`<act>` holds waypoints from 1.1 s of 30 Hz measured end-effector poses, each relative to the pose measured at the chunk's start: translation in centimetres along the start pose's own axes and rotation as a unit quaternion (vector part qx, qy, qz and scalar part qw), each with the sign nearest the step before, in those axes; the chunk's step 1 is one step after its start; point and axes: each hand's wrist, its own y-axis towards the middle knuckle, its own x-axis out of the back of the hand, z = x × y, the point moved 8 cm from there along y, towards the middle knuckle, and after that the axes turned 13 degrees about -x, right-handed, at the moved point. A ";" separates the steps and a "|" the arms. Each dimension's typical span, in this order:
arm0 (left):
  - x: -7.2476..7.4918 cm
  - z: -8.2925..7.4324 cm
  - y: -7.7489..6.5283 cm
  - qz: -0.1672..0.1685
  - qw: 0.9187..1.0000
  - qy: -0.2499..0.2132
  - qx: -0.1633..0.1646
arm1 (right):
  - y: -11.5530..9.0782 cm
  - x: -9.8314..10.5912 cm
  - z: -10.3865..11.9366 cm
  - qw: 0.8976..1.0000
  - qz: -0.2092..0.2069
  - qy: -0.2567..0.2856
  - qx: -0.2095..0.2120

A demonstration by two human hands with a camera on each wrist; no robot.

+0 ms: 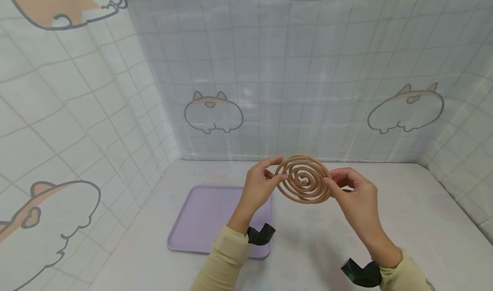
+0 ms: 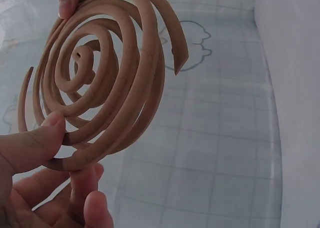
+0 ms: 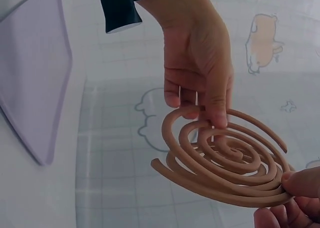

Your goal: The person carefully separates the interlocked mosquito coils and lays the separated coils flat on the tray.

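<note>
Brown spiral coil (image 1: 304, 182) nearly face-on in the head view, long axis sideways.

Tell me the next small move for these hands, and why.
I'd probably ease the layers of the spiral coil gently apart: the left hand and right hand pinch its opposite edges, its turns overlap like two nested spirals, and two loose outer ends show in each wrist view.
</note>
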 end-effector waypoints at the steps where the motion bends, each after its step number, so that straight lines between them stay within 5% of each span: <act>1: -0.1 0.1 0.1 0.009 1.000 -0.001 -0.002 | -0.1 0.0 0.1 1.000 -0.002 -0.002 0.008; 7: -0.8 0.1 0.9 0.046 0.999 -0.002 -0.022 | -0.4 -0.1 0.8 0.999 -0.016 -0.016 0.048; 14: 0.5 -3.5 1.1 0.016 0.998 -0.044 -0.033 | -0.5 -0.4 0.9 0.999 0.010 -0.001 0.035; 28: 0.4 -2.7 1.2 0.020 0.994 -0.099 -0.029 | -0.1 -1.4 0.0 0.990 0.117 0.082 -0.004; 33: 0.4 -2.2 0.9 0.009 0.993 -0.115 -0.001 | 0.0 -1.4 -0.5 0.991 0.107 0.079 -0.018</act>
